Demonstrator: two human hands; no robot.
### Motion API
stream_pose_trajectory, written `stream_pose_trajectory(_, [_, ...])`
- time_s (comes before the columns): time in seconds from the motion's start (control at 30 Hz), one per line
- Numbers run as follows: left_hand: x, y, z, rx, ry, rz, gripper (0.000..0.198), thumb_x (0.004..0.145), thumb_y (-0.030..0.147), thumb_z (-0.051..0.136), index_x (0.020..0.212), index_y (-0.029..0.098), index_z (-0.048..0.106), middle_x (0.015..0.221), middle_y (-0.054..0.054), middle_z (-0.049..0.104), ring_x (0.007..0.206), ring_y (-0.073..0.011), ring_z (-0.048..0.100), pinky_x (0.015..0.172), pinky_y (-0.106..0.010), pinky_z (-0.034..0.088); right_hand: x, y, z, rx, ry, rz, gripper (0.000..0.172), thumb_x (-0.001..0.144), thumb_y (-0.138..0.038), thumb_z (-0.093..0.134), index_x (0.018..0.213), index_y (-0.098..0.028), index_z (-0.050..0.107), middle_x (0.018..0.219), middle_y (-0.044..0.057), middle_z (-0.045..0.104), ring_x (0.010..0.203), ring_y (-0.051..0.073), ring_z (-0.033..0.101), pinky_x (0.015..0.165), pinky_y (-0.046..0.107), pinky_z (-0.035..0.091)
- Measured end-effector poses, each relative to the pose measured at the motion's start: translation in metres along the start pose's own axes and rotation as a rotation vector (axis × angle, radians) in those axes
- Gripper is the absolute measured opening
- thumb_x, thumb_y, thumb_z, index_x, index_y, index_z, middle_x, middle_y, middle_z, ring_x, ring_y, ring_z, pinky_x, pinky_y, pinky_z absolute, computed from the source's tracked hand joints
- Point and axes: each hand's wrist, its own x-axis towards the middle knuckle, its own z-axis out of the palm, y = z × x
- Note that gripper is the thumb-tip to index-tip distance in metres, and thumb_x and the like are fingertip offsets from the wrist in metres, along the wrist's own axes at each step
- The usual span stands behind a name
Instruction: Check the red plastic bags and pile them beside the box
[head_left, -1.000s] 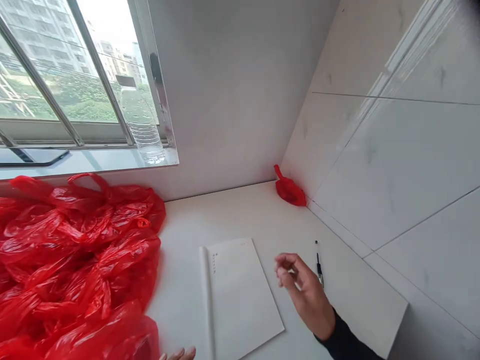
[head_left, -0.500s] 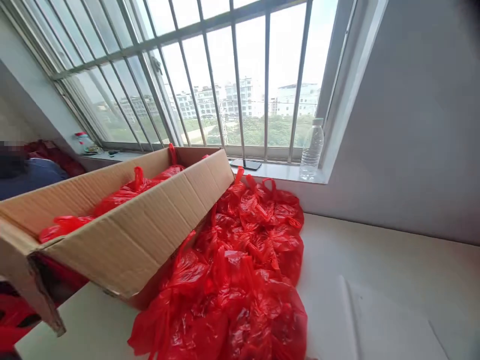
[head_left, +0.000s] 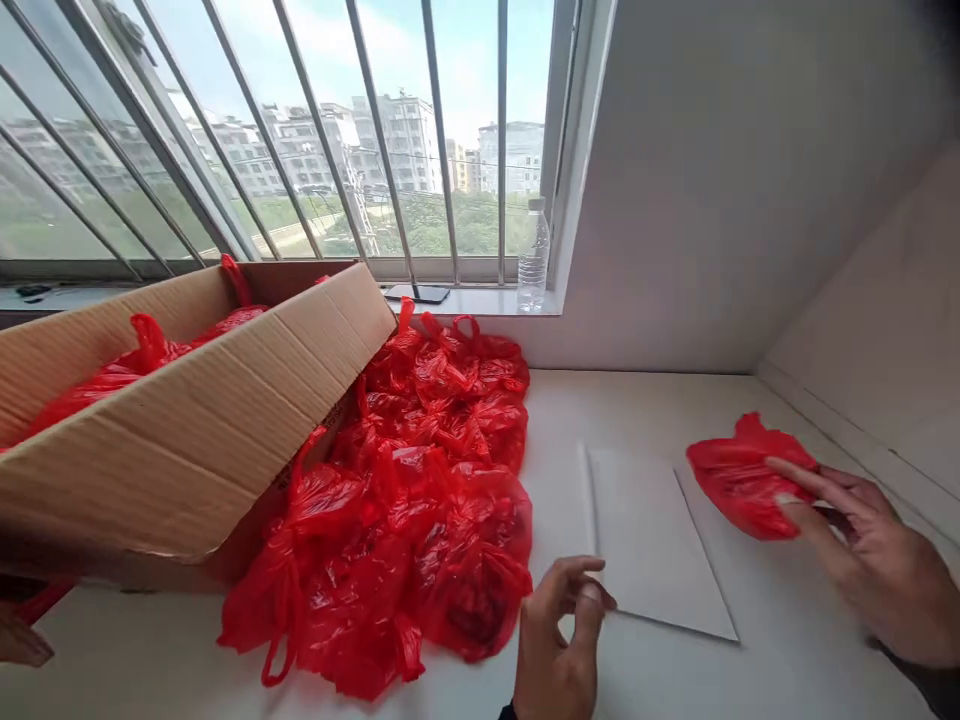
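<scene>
At the right, my right hand (head_left: 874,555) grips a small, crumpled red plastic bag (head_left: 750,475) between thumb and fingers, held over the white surface. What the bag contains cannot be made out. My left hand (head_left: 559,640) is low in the middle, its fingers loosely curled, with a gap between thumb and forefinger and nothing seen in it. Its fingertips are by the lower left corner of a flat white sheet or board (head_left: 652,540). Just left of that hand, several knotted red plastic bags (head_left: 420,500) lie packed together, dark contents showing faintly through the film.
A long open cardboard box (head_left: 225,430) stands at the left with more red bags (head_left: 146,350) inside. On the sill of the barred window are a phone (head_left: 420,294) and a clear plastic bottle (head_left: 533,258). Walls border the white tabletop (head_left: 600,405) behind and at the right.
My view has turned to the right. Both hands have come into sight, the right one with a red plastic bag. The person at the far left is out of view.
</scene>
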Motion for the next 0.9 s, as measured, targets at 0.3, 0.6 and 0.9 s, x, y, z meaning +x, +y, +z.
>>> stream_pose_trajectory(0.3, [-0.038,0.025,0.002,0.076,-0.131,-0.167,0.042,0.096,0.045,0.056,0.132,0.025,0.061,0.129,-0.011,0.066,0.117,-0.0256,0.062,0.104,-0.044,0.049,-0.128,-0.099,0.004,0.348,-0.508,-0.081,0.054,0.101,-0.037,0.047,0.153,-0.04,0.031,0.131,0.005,0.066,0.112,0.022,0.069,0.082,0.033,0.064])
stream_pose_trajectory(0.6, [-0.044,0.033,-0.003,0.188,-0.167,-0.077,0.037,0.097,0.036,0.057,0.131,0.025,0.059,0.125,-0.007,0.067,0.11,-0.0221,0.063,0.097,-0.037,0.051,-0.114,-0.078,0.032,0.197,-0.551,-0.287,0.063,0.097,-0.023,0.045,0.156,-0.031,0.024,0.133,0.008,0.061,0.118,0.024,0.06,0.103,0.046,0.049])
stream_pose_trajectory(0.9, [-0.044,0.045,-0.048,0.293,-0.188,-0.071,0.029,0.098,0.041,0.052,0.106,0.023,0.074,0.103,-0.006,0.075,0.093,-0.022,0.067,0.08,-0.031,0.053,-0.129,-0.098,0.004,0.124,-0.753,-0.115,0.031,0.097,-0.039,0.046,0.125,-0.03,0.056,0.066,-0.006,0.057,0.056,0.017,0.052,0.062,0.032,0.042])
